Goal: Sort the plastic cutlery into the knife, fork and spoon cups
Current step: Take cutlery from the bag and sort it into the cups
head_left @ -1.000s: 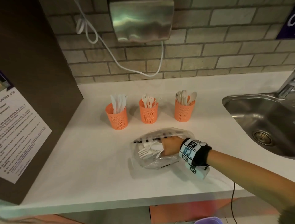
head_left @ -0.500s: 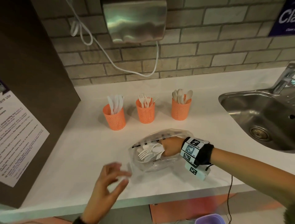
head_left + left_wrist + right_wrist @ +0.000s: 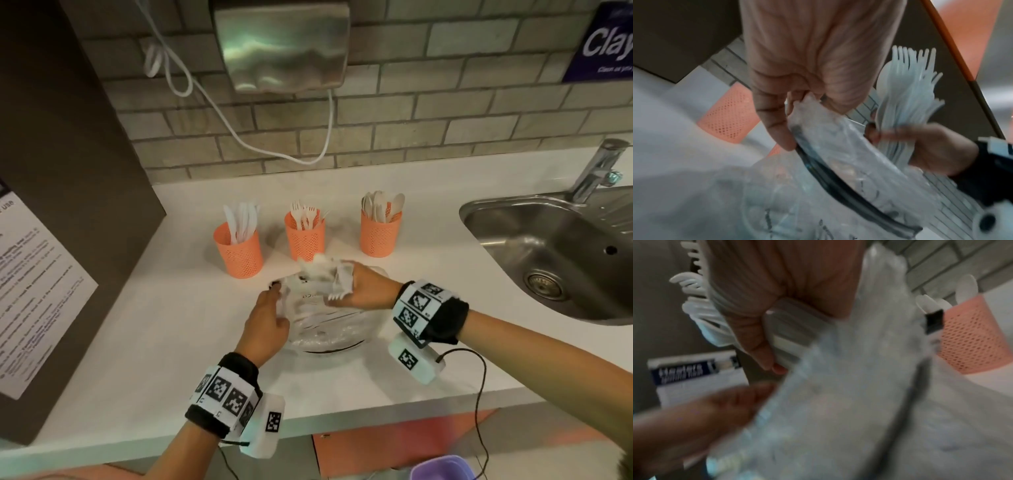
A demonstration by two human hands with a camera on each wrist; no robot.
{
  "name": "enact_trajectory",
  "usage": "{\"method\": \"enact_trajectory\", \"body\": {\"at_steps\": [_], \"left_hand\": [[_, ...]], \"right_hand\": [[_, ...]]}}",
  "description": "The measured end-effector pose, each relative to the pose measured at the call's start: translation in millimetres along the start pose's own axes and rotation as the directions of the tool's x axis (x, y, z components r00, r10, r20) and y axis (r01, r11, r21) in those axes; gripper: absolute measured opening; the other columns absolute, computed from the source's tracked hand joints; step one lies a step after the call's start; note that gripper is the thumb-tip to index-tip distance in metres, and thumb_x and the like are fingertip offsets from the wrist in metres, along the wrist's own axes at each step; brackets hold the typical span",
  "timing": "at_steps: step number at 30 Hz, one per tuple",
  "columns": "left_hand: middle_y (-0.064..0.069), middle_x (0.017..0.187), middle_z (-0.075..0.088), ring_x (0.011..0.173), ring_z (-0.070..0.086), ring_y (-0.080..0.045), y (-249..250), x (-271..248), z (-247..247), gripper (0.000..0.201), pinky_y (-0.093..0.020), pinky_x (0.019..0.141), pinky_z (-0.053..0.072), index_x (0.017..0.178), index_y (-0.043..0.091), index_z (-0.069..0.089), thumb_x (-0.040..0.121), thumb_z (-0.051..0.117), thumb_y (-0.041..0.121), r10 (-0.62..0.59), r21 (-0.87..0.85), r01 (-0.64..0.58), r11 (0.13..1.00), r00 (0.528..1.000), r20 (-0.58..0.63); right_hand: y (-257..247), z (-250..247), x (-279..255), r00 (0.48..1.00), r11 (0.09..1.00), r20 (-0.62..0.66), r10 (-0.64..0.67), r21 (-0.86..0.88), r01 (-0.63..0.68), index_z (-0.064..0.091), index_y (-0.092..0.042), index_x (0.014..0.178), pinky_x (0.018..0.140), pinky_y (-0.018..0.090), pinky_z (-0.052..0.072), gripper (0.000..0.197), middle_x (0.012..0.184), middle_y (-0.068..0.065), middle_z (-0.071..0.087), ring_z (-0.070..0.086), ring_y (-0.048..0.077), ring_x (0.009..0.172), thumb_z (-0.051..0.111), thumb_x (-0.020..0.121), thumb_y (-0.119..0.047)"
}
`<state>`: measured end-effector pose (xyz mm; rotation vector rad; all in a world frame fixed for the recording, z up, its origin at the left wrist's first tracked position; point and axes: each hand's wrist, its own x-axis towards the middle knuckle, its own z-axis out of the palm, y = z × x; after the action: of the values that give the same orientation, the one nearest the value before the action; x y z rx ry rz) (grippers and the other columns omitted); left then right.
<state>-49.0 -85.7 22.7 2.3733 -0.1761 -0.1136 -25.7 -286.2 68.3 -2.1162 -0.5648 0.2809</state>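
- Cutlery point(image 3: 330, 279), head view: a mixed white bundle sits in the right hand point(image 3: 368, 289), fingers wrapped round it, just above the mouth of the clear bag point(image 3: 329, 325) on the counter point(image 3: 154, 342). A second ago that hand was inside the bag and the left hand point(image 3: 265, 323) was out of sight; now the left pinches the bag's edge. I judge the bundle is coming out, with sorting still ahead.
- Behind stand the knife cup point(image 3: 239, 250), fork cup point(image 3: 305, 236) and spoon cup point(image 3: 380, 233), each already part filled.
- Left wrist view: shows what the head view blurs, namely fork tines and a spoon bowl fanned above the right fist, and thumb and fingers clamped on the bag's dark zip strip point(image 3: 838, 183).
- Right wrist view: smeared by motion; handles lie under the curled thumb, bag film fills the foreground, and the spoon cup is at right.
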Motion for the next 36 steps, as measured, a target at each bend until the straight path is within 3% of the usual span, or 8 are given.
{"method": "enact_trajectory", "body": {"at_steps": [3, 8, 13, 18, 21, 25, 32, 36], "left_hand": [[-0.015, 0.143, 0.035, 0.131, 0.037, -0.029, -7.5, -1.0, 9.0, 0.064, -0.032, 0.107, 0.030, 0.148, 0.006, 0.017, 0.090, 0.044, 0.001, -0.074, 0.060, 0.070, 0.996, 0.995, 0.067], [-0.015, 0.139, 0.038, 0.130, 0.039, -0.027, -14.2, -0.8, 0.7, 0.057, -0.025, 0.106, 0.028, 0.146, 0.009, 0.024, 0.093, 0.045, 0.007, -0.101, 0.047, 0.095, 0.994, 0.987, 0.123], [-0.004, 0.112, 0.054, 0.101, 0.057, -0.011, 4.4, -6.7, -23.3, 0.026, -0.025, 0.091, 0.047, 0.099, 0.023, 0.063, 0.091, 0.050, 0.002, 0.069, -0.215, -0.146, 0.966, 0.942, -0.329], [-0.010, 0.104, 0.065, 0.093, 0.063, -0.017, 53.5, -10.9, -34.0, 0.024, -0.028, 0.085, 0.050, 0.102, 0.011, 0.058, 0.100, 0.035, 0.016, -0.162, -0.915, -0.004, 0.404, 0.984, -0.076], [-0.016, 0.108, 0.061, 0.097, 0.059, -0.024, 66.0, -9.5, -20.0, 0.035, -0.036, 0.093, 0.044, 0.110, 0.005, 0.054, 0.099, 0.033, 0.030, -0.161, -0.956, 0.293, 0.012, 0.944, 0.288], [-0.020, 0.108, 0.059, 0.094, 0.058, -0.030, 78.7, -8.4, 2.2, 0.047, -0.038, 0.088, 0.049, 0.108, 0.000, 0.054, 0.096, 0.036, 0.042, -0.126, -0.842, 0.478, -0.249, 0.846, 0.518], [-0.017, 0.064, 0.069, 0.054, 0.068, -0.024, 100.1, -2.7, 13.0, 0.036, -0.034, 0.056, 0.058, 0.091, 0.000, 0.058, 0.100, 0.034, 0.025, -0.110, -0.815, 0.486, -0.315, 0.835, 0.540], [-0.014, 0.069, 0.067, 0.071, 0.060, -0.022, 107.4, 3.7, 12.2, 0.031, -0.027, 0.055, 0.056, 0.087, 0.003, 0.058, 0.099, 0.031, 0.012, -0.146, -0.860, 0.455, -0.233, 0.857, 0.493]], "right_hand": [[-15.6, -12.7, 5.2, 0.992, 0.966, -0.121, 0.035, 0.257, -0.003, 0.052, -0.008, 0.115, 0.076, 0.005, 0.048, 0.039, 0.098, 0.001, 0.064, 0.061, 0.006, 0.088, 0.064, 0.080, 0.004], [-18.0, -17.9, 17.0, 0.923, 0.822, -0.328, 0.203, 0.568, 0.021, 0.055, -0.008, 0.089, 0.063, 0.030, 0.053, 0.017, 0.064, 0.004, 0.064, 0.063, 0.014, 0.055, 0.058, 0.081, 0.006], [-34.6, -34.1, 22.8, 0.859, 0.675, -0.440, 0.260, 0.719, 0.164, 0.056, -0.005, 0.079, 0.055, 0.028, 0.052, 0.010, 0.054, 0.002, 0.060, 0.059, 0.015, 0.050, 0.061, 0.071, -0.004], [-59.2, -43.9, 17.1, 0.820, 0.605, -0.516, 0.248, 0.743, 0.285, 0.054, -0.007, 0.072, 0.055, 0.027, 0.051, 0.014, 0.051, 0.000, 0.059, 0.058, 0.014, 0.049, 0.054, 0.083, 0.002], [-69.8, -35.2, 10.0, 0.780, 0.632, -0.590, 0.206, 0.689, 0.354, 0.059, -0.012, 0.067, 0.059, 0.030, 0.051, 0.017, 0.053, 0.001, 0.059, 0.058, 0.016, 0.051, 0.058, 0.079, 0.000], [-70.4, -16.8, 1.1, 0.733, 0.723, -0.662, 0.156, 0.582, 0.372, 0.062, -0.013, 0.066, 0.063, 0.030, 0.051, 0.004, 0.053, -0.001, 0.062, 0.059, 0.015, 0.053, 0.061, 0.067, -0.009], [-51.8, 12.8, -4.0, 0.663, 0.768, -0.719, 0.206, 0.539, 0.346, 0.060, -0.008, 0.085, 0.065, 0.020, 0.051, 0.022, 0.062, -0.011, 0.067, 0.063, 0.006, 0.066, 0.067, 0.064, -0.007], [-43.7, 20.3, -4.3, 0.674, 0.764, -0.697, 0.245, 0.567, 0.308, 0.061, -0.005, 0.086, 0.062, 0.018, 0.051, 0.024, 0.064, -0.010, 0.067, 0.064, 0.003, 0.065, 0.071, 0.064, -0.003]]}}
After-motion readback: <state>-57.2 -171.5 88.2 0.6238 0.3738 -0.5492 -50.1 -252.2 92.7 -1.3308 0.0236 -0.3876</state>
